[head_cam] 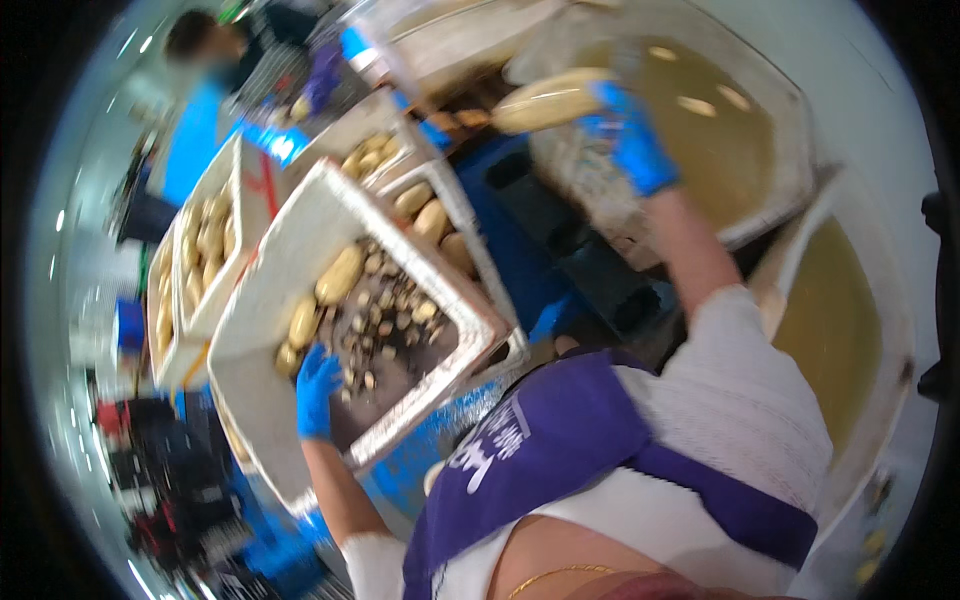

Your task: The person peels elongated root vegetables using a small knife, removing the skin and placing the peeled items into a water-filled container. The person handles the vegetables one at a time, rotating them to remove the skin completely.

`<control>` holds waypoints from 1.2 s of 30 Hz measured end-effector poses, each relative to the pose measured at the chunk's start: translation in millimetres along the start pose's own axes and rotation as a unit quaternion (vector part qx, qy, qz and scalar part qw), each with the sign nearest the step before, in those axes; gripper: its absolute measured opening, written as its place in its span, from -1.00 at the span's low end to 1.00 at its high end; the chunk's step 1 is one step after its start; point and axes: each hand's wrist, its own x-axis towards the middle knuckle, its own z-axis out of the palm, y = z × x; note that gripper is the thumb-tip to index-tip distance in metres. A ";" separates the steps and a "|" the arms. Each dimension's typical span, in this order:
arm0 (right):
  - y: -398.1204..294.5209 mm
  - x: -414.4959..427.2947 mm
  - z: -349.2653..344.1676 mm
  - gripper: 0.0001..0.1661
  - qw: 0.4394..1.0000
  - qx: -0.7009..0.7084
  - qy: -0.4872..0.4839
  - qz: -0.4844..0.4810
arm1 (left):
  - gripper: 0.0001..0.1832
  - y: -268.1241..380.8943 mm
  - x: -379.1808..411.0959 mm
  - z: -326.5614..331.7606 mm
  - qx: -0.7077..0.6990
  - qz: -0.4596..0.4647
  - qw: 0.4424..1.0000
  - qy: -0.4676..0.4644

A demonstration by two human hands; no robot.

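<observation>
My right hand [637, 139], in a blue glove, grips one end of a long, glossy, pale root vegetable [551, 101] that looks like a lotus root. The root is held up beside a tub [796, 142] of murky yellowish water. Inside a white foam box [262, 337] is my gloved left hand [319, 390], fingers apart, with nothing seen in its grasp. It is close to a small brownish root [287, 358]; contact is unclear. Two larger pale roots [339, 276] [303, 321] and many small cut pieces [390, 315] lie in dark water there.
More foam boxes of pale roots [206, 244] [431, 217] stand to the left and behind. Pale slices [696, 106] float in the tub. A second tub [832, 322] of murky water is at the right. A person [195, 112] stands at the far left.
</observation>
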 end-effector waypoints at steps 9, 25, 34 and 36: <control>159.6 36.9 -390.8 -0.46 0.941 -0.162 0.290 0.065 | -0.28 -27.9 8.6 1.8 0.235 -0.101 0.967 0.022; 310.5 72.9 -503.9 -0.72 0.809 -0.582 0.029 0.080 | -0.42 9.0 77.2 -48.2 0.564 -0.036 0.825 0.010; 253.5 -19.9 -523.4 -0.71 0.689 -0.644 -0.127 -0.308 | -0.24 -4.4 174.8 -44.3 0.589 -0.004 0.807 0.051; 206.3 -68.9 -536.5 -0.58 0.804 -0.586 -0.051 -0.084 | -0.28 -35.7 198.3 -37.4 0.568 -0.004 0.820 0.063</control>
